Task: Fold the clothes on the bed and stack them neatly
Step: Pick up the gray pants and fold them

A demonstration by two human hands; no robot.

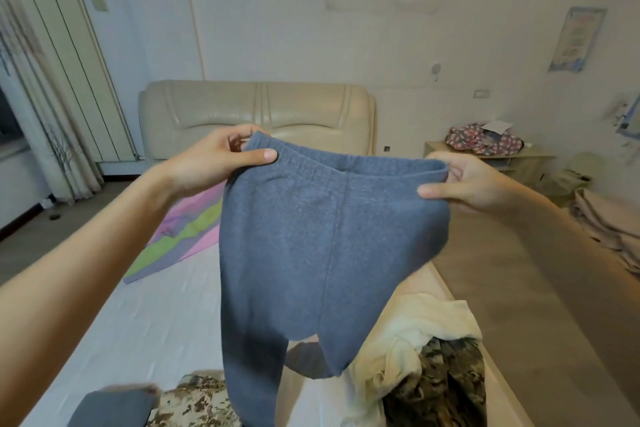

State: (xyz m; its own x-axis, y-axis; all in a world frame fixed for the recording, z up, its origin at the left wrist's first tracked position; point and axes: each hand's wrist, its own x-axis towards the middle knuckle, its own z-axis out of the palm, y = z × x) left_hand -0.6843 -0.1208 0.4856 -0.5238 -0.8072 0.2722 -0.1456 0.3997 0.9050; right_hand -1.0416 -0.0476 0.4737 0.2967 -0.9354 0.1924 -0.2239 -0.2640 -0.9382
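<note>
A: Where are the trousers (322, 246)?
B: Up in the air over the bed (156, 315), held by the waistband. They are blue-grey and fleecy, with the legs hanging down towards the mattress.
A: Which hand has them?
B: Both. The left hand (214, 158) pinches the left corner of the waistband, thumb on the near side, fingers curled behind. The right hand (464, 180) does the same at the right corner, thumb pressed on the cloth in front.
A: Is the waistband stretched?
B: It is spread between the two hands and sags a little in the middle.
A: What else lies on the bed?
B: At the near right, by the trouser legs, a cream garment (415, 333) is crumpled against a camouflage garment (446, 385). Another camouflage piece (197, 402) sits at the near edge, just beside a grey cloth (114, 406) at the bottom left. Farther up, on the left of the white sheet, a striped cloth (183, 236) lies flat — pink, green and purple.
A: And beyond?
B: A cream padded headboard (256, 111) against the wall, a curtain (45, 114) on the left, and a bedside table (502, 158) on the right with a flowered bundle (481, 139) on top.
</note>
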